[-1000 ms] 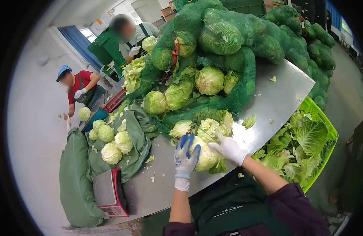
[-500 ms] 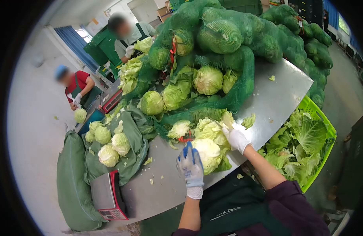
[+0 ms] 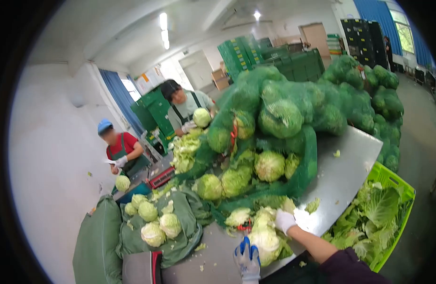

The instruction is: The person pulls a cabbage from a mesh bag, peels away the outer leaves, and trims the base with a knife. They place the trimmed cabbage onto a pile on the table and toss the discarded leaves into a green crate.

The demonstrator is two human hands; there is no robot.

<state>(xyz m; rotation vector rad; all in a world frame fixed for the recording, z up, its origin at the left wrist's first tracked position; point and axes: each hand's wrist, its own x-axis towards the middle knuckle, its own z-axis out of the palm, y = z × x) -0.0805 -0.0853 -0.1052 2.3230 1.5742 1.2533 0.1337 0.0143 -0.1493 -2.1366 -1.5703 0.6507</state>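
My left hand [image 3: 247,259], in a grey-white glove with blue fingertips, lies against the left side of a trimmed cabbage [image 3: 266,242], its fingers stretched out. My right hand [image 3: 285,221], in a white glove, is at the upper right of that cabbage, beside loose outer leaves [image 3: 288,205]. Its fingers are curled, and what they hold, if anything, is hidden. A pale cut cabbage piece [image 3: 238,217] sits just left of the leaves, near a red tie [image 3: 244,226].
Green net sacks [image 3: 282,118] of cabbages are heaped on the metal table [image 3: 348,165]. A lime crate [image 3: 401,182] of leaves stands right. Several cabbages [image 3: 153,233] rest on green cloth at left, behind a scale [image 3: 141,269]. Two people [image 3: 184,108] work beyond.
The camera view has tilted up, so the table and hands sit lower in the picture. The far person in the dark cap now holds a round cabbage up. My hands stay at the same cabbage.
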